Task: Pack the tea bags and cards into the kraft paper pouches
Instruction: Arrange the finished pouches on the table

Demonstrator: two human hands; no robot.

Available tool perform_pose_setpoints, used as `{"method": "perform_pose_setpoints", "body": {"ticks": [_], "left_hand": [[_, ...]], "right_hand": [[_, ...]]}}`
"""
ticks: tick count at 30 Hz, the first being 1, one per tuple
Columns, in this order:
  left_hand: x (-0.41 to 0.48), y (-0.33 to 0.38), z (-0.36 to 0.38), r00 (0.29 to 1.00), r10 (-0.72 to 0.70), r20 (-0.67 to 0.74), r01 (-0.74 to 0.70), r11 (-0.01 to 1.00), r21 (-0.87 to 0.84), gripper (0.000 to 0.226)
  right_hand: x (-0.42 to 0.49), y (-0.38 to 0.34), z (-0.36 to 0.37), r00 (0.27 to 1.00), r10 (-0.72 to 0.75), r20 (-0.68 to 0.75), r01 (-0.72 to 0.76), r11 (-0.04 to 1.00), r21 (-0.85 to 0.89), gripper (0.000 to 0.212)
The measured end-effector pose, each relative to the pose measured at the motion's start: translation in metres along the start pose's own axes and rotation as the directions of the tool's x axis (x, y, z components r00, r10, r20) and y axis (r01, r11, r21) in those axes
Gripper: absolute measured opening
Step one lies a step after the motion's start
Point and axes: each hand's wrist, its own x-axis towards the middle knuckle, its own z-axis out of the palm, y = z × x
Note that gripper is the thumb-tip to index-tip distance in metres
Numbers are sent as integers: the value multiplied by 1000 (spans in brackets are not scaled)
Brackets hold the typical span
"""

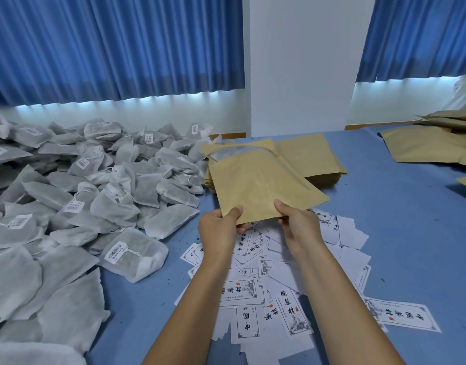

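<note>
Both hands, the left hand [221,227] and the right hand [297,227], pinch the near edge of a kraft pouch [263,185] at frame centre, above scattered cards [279,299] on the blue surface [411,233], with tea bags [81,193] heaped at left and a pouch stack [313,159] behind.

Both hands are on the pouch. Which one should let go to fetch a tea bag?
Left, probably. The left hand grips the pouch on the side nearest the tea bags; the right hand, also gripping it, sits farther away.
</note>
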Motion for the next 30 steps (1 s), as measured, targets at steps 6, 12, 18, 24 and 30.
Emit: {"method": "perform_pose_setpoints", "body": {"ticks": [6, 12, 18, 24, 30], "left_hand": [[1, 1, -2, 1000, -6, -10, 7, 1000, 26, 13], [1, 1, -2, 1000, -28, -9, 28, 999, 23, 13], [5, 0, -5, 998, -55, -6, 55, 999, 3, 13], [10, -1, -8, 998, -64, -11, 63, 998, -32, 12], [16, -9, -16, 999, -26, -37, 29, 997, 70, 14]], "right_hand": [[1, -1, -2, 1000, 18, 0, -18, 999, 48, 12], [4, -3, -2, 999, 43, 5, -43, 996, 75, 16], [12, -6, -8, 994, 43, -101, -33, 995, 98, 15], [19, -5, -13, 983, 60, -174, -29, 985, 171, 15], [9, -3, -13, 979, 27, -203, -58, 987, -149, 16]]}}
